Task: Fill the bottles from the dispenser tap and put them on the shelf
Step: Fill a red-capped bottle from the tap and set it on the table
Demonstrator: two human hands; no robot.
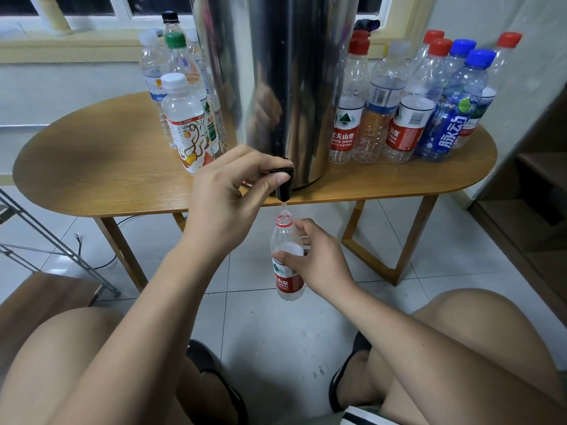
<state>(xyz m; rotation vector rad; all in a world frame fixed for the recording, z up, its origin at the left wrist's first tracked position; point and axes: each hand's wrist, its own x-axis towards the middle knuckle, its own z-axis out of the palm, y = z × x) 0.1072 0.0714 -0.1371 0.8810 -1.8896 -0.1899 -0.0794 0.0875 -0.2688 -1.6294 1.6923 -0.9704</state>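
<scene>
Bottle (287, 265) upright, mouth under tap (283, 182)

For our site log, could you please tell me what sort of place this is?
Probably a room in a home: a wooden table by a window, tiled floor, and a steel dispenser among mixed bottles.

Black left shoe (211, 363), black right shoe (336, 391) with a pale edge line, and there's a black-and-white striped hem (368, 418) just below the right shoe.
</scene>
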